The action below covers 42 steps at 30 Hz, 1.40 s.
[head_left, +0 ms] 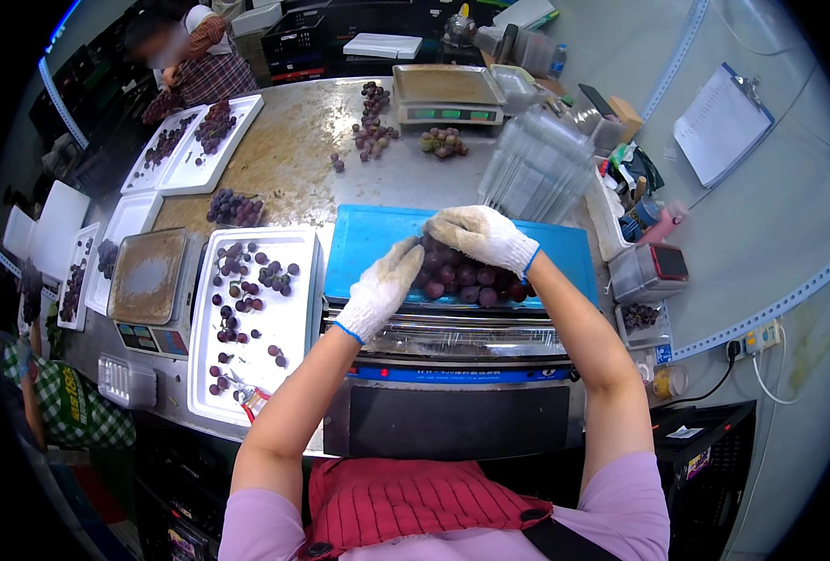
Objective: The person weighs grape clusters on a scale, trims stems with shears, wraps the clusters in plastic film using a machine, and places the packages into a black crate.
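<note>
- Head view: a stained metal table (289,131) bears a scale (448,86) and a white tray (293,327) of loose grapes; a clipboard (723,126) hangs on the wall at right.
- Dark grapes (466,280) lie on the blue board (364,234), between the hands.
- Gloved left hand (384,288): fingers extended, against their left side.
- Gloved right hand (483,236): bent over their top; whether either hand grips, I cannot tell.

1. I work in a fruit-packing room: grapes (276,278) lie in white trays (286,323).
2. 2 weighing scales (448,86) stand on my metal table (289,154).
3. Clear boxes (538,168) and a film-wrapping machine (452,338) are near me.
</note>
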Each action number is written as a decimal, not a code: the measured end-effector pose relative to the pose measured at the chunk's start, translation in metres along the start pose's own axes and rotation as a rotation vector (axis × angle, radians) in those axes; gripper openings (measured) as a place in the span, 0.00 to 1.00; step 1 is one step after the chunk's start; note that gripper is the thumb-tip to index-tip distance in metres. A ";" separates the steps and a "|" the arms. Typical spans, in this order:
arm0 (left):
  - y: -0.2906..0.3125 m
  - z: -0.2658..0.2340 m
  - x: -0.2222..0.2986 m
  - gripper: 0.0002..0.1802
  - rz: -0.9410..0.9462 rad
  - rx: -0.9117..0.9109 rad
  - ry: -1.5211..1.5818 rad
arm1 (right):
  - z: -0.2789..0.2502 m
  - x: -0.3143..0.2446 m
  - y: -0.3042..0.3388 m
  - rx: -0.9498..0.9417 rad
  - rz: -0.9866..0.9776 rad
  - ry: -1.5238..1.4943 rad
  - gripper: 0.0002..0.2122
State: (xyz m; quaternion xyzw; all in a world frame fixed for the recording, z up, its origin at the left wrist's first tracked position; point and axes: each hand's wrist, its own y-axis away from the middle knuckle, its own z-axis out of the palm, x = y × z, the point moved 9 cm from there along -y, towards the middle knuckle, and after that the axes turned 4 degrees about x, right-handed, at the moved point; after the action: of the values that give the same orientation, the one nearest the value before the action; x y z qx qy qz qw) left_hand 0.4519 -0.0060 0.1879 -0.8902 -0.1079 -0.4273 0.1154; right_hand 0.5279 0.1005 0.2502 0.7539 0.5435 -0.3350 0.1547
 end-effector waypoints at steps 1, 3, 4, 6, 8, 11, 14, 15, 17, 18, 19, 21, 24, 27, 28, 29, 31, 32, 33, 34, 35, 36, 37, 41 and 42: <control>0.001 0.000 0.003 0.20 0.015 0.001 -0.021 | -0.001 0.000 0.001 0.017 -0.015 -0.022 0.19; 0.003 -0.001 0.007 0.18 0.037 0.005 -0.067 | -0.001 -0.002 0.000 -0.022 0.036 0.010 0.16; 0.005 -0.002 0.008 0.18 0.032 0.011 -0.031 | -0.001 -0.002 0.000 -0.041 0.062 0.026 0.15; 0.008 -0.004 0.012 0.18 0.020 0.020 0.042 | -0.004 -0.003 0.001 -0.038 0.052 0.025 0.15; 0.008 -0.004 0.010 0.19 0.020 -0.002 -0.002 | -0.004 -0.003 0.001 -0.041 0.061 0.010 0.15; 0.008 -0.010 0.007 0.23 -0.166 0.056 0.144 | -0.002 -0.003 0.003 -0.042 0.087 -0.020 0.14; 0.007 -0.009 0.002 0.27 -0.230 0.117 0.285 | -0.001 -0.005 0.003 -0.027 0.071 0.001 0.14; 0.007 -0.009 0.002 0.28 -0.216 0.131 0.312 | -0.001 -0.007 0.002 -0.027 0.059 0.023 0.14; 0.005 -0.006 0.003 0.29 -0.214 0.041 0.346 | -0.001 -0.008 0.002 -0.031 0.054 0.027 0.13; 0.005 -0.004 0.004 0.29 -0.213 -0.005 0.363 | -0.003 -0.007 0.002 -0.037 0.062 0.009 0.13; 0.008 -0.003 0.008 0.29 -0.233 -0.020 0.410 | -0.004 -0.006 0.003 -0.042 0.069 -0.010 0.13; 0.015 -0.001 0.019 0.29 -0.275 -0.049 0.503 | -0.005 0.001 0.004 -0.054 0.117 -0.045 0.14; 0.009 -0.003 0.017 0.30 -0.259 -0.049 0.335 | -0.002 0.010 0.004 -0.038 0.115 -0.045 0.14; 0.005 -0.001 0.007 0.30 -0.277 0.054 0.389 | 0.000 0.005 0.002 -0.033 0.093 0.022 0.14; 0.004 -0.002 0.002 0.30 -0.267 0.105 0.431 | 0.000 0.001 0.001 -0.037 0.088 0.051 0.14; 0.002 0.003 -0.001 0.30 -0.280 0.061 0.400 | 0.000 0.000 0.002 -0.047 0.085 0.041 0.14; 0.000 0.009 -0.006 0.30 -0.307 -0.026 0.336 | -0.002 -0.001 0.002 -0.070 0.078 0.019 0.14; 0.001 0.009 -0.004 0.30 -0.296 -0.036 0.348 | -0.003 0.002 0.003 -0.073 0.083 -0.009 0.14; 0.004 0.009 0.000 0.30 -0.286 -0.046 0.361 | -0.003 0.007 0.004 -0.077 0.087 -0.038 0.14; 0.005 0.009 0.002 0.30 -0.276 -0.056 0.374 | -0.002 0.011 0.004 -0.081 0.090 -0.067 0.14; 0.005 0.008 0.000 0.30 -0.285 -0.058 0.334 | 0.000 0.015 0.003 -0.083 0.112 -0.068 0.14; 0.003 0.007 -0.002 0.30 -0.293 -0.061 0.294 | 0.002 0.019 0.002 -0.086 0.135 -0.068 0.14; 0.003 0.006 -0.003 0.31 -0.301 -0.064 0.254 | 0.003 0.021 0.001 -0.088 0.157 -0.068 0.14; 0.004 0.001 0.005 0.31 -0.274 -0.038 0.244 | 0.000 0.004 0.000 -0.060 0.108 0.025 0.12; 0.003 0.000 0.004 0.32 -0.287 -0.038 0.245 | 0.000 0.000 0.000 -0.051 0.085 0.058 0.12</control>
State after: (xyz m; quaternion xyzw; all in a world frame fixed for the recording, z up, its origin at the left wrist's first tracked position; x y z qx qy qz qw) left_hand 0.4554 -0.0088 0.1911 -0.8089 -0.2109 -0.5467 0.0490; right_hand 0.5281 0.1004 0.2500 0.7817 0.5234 -0.2923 0.1721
